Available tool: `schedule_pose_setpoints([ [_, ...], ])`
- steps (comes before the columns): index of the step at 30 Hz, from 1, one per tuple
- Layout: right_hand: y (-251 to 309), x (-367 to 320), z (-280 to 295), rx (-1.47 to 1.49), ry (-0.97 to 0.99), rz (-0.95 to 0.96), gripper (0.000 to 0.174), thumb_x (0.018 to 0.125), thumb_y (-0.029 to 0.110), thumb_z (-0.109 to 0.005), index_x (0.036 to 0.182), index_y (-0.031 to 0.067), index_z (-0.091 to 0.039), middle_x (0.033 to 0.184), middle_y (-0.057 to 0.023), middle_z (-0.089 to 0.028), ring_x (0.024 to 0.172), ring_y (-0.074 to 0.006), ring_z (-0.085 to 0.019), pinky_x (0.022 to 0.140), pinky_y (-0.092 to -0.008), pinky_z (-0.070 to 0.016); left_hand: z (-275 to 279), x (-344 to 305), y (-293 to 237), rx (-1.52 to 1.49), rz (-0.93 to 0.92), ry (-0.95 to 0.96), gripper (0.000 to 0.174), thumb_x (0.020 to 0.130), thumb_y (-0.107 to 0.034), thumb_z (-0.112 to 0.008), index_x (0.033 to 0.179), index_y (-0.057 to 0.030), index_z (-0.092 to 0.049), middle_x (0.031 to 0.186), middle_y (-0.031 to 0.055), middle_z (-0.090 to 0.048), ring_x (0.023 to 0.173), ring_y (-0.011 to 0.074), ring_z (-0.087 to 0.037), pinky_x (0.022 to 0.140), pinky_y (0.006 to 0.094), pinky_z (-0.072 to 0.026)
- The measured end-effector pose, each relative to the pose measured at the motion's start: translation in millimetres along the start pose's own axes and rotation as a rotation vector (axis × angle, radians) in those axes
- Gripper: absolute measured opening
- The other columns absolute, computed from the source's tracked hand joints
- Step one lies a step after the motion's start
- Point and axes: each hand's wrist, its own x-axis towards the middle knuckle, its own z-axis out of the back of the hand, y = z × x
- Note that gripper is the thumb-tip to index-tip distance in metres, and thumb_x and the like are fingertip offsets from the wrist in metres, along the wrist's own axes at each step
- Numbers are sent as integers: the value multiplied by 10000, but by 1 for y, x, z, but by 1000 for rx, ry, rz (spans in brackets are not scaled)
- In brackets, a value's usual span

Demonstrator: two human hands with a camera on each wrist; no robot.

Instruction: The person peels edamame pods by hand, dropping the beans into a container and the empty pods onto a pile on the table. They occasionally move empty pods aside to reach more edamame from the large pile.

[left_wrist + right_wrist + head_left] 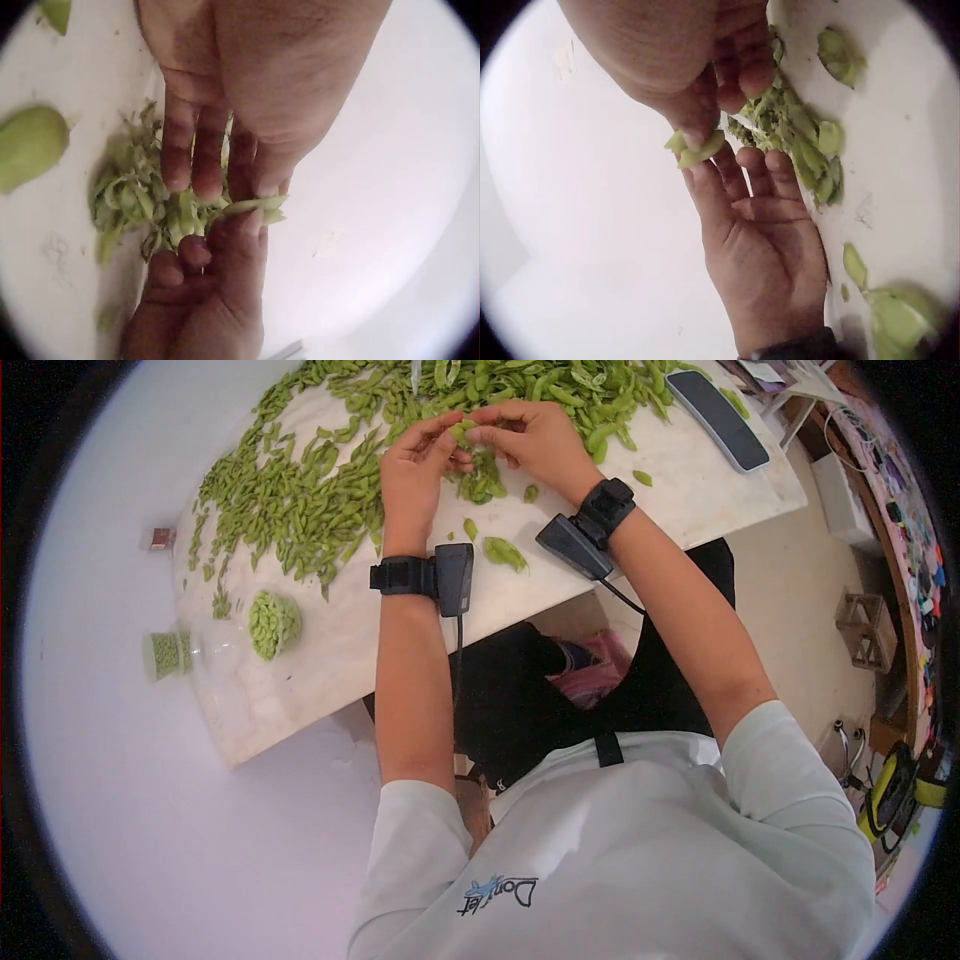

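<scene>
Both hands meet over the table near its middle. The left hand [415, 470] [277, 75] [765, 262] and the right hand [540, 445] [202, 307] [660, 60] pinch one green pod [462, 432] [255, 204] [701, 150] between thumbs and forefingers; in the right wrist view it looks split, with two parts. The other fingers of each hand are bent loosely. Below the hands lies a small heap of green shells [482, 482] [124, 195] [802, 142].
Many green pods [300, 500] spread over the far and left parts of the table [350, 670]. A clear container of green beans [273, 625] stands at the left. A phone [718, 420] lies at the right. Loose shells [504, 553] lie near the front edge.
</scene>
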Motion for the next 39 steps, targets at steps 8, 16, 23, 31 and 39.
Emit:
schedule_pose_setpoints([
  [8, -4, 4, -4, 237, -295, 35, 218, 831, 168, -619, 976, 6, -597, 626, -25, -577, 458, -68, -493, 416, -228, -402, 5, 5, 3, -65, -114, -236, 111, 900, -69, -497, 976, 11, -511, 830, 80, -579, 651, 121, -543, 588, 274, -488],
  [16, 20, -1, 5, 218, -280, 19, 156, 928, 130, -473, 814, 25, -477, 633, -34, -504, 470, -79, -440, 439, -241, -380, 8, 4, 6, 128, -147, -235, 93, 888, -27, -452, 962, -1, -501, 753, 37, -505, 596, 76, -436, 523, 223, -374],
  [23, 14, -1, 7, 165, -195, 17, 146, 924, 130, -476, 820, 27, -478, 621, -16, -484, 462, -62, -410, 428, -230, -358, -1, -7, -8, 743, -137, 25, 170, 832, -132, -581, 982, -52, -575, 661, 10, -448, 600, 88, -432, 534, 240, -361],
  [31, -10, 8, -1, 167, -296, 1, 206, 831, 177, -615, 939, 6, -572, 598, -19, -560, 439, -63, -476, 402, -229, -385, -4, -10, -11, 865, -1, 113, 169, 816, -198, -618, 925, -69, -604, 697, 63, -526, 658, 166, -524, 617, 283, -433],
  [39, -2, 1, -4, 115, -168, -7, 255, 845, 204, -609, 1013, 13, -591, 581, 13, -549, 463, -47, -455, 425, -212, -361, 3, -8, -1, 739, -48, -5, 183, 866, -175, -538, 968, -23, -526, 875, 115, -619, 718, 194, -558, 665, 301, -444],
])
